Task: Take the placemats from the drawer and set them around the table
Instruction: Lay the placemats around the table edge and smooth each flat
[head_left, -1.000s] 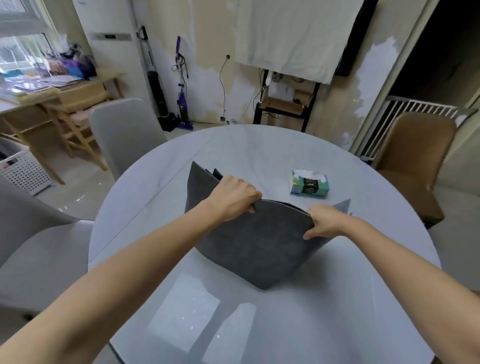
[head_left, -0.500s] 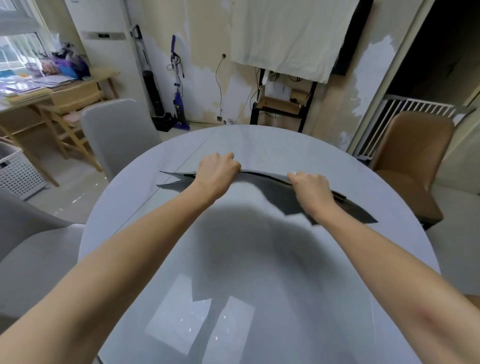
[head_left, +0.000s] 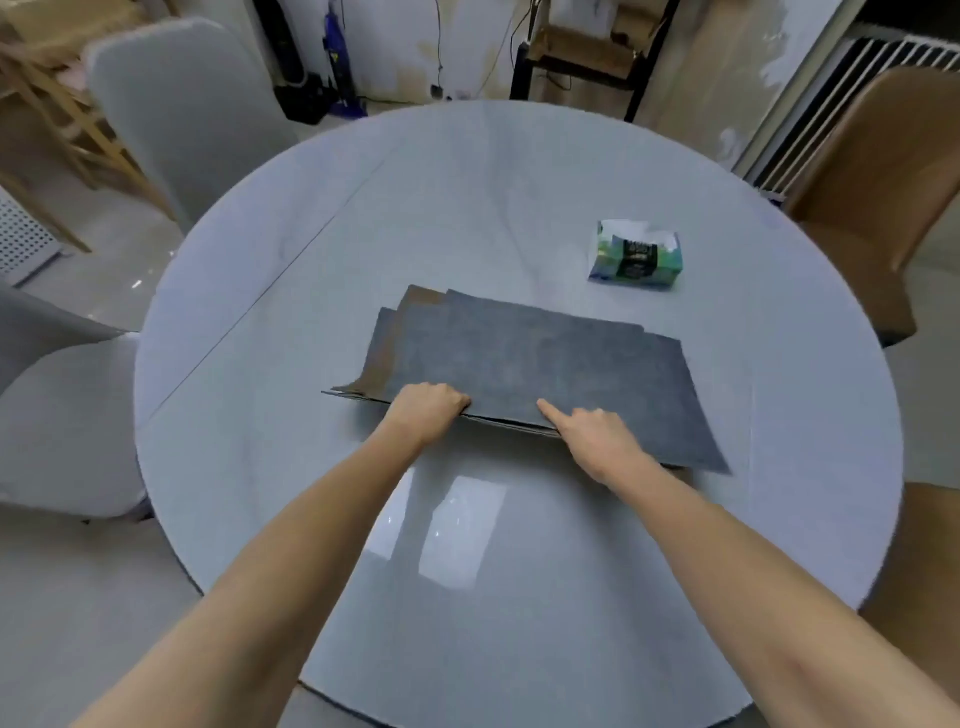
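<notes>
Both hands at the near edge of the placemats, now flat on the table.

The left hand (head_left: 428, 408) grips that edge with curled fingers; the right hand (head_left: 592, 434) pinches it, forefinger straight on top. The placemats (head_left: 524, 358), held up half a second ago, lie fanned on the table (head_left: 311, 234), the tissue pack (head_left: 635, 256) uncovered again beyond.

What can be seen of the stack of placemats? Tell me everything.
The stack of placemats lies near the middle of the round table: several thin rectangular sheets, felt-like as they look, fanned unevenly. The top ones are dark grey; a brown one shows at the left. The left hand grips the near edge, which looks slightly lifted; the right hand holds it too, forefinger stretched on top. A tissue pack sits apart behind.
</notes>
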